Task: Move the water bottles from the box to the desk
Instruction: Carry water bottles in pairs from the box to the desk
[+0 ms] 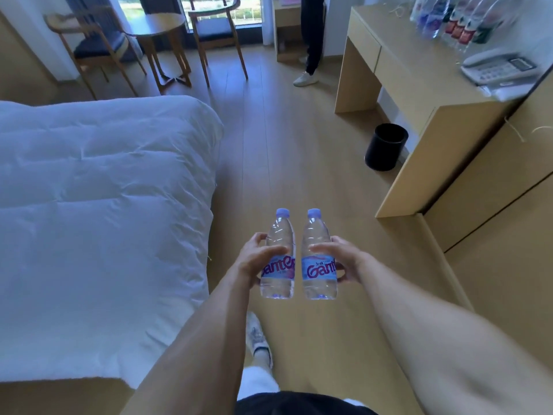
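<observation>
Purple "Ganten" labels on both held bottles (pixel 278 259).

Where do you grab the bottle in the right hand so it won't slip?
Around the labelled middle, as the right hand grips its water bottle now, coming from the outer side. The body is straight and widest there; the neck tapers.

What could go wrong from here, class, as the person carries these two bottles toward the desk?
1. Each hand, left hand and right hand, holds one bottle: the left bottle and right bottle nearly touch and might knock together.
2. The bottles on the desk stand crowded beside a telephone; setting down more could topple some.
3. A black bin on the floor near the desk could trip them.
</observation>
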The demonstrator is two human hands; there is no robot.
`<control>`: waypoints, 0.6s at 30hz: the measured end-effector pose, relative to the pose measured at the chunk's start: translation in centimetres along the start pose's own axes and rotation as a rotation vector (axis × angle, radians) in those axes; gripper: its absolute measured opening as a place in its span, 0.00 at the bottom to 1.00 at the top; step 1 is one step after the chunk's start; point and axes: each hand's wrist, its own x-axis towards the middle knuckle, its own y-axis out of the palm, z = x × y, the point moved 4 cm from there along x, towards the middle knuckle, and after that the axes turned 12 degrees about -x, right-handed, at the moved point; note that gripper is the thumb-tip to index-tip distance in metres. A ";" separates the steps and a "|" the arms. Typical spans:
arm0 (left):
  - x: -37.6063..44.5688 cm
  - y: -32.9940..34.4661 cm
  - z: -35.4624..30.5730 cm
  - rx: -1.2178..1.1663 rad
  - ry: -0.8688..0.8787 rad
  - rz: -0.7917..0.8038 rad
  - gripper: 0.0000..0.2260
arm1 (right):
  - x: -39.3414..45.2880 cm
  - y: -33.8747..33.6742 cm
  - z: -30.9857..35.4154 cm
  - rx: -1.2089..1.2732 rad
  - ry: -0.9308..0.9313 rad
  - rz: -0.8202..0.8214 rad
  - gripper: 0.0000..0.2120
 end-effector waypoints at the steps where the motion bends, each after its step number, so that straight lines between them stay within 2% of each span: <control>1: 1.7 0.0 -1.1 0.006 -0.004 0.007 0.24 | 1.5 -0.6 0.9 0.010 0.006 -0.011 0.22; 8: 15.1 -0.4 -10.9 0.061 -0.025 0.081 0.21 | 11.1 -4.2 10.2 0.100 0.049 -0.110 0.21; 18: 29.2 1.4 -25.7 0.189 0.005 0.194 0.19 | 20.8 -9.9 23.1 0.217 0.046 -0.202 0.18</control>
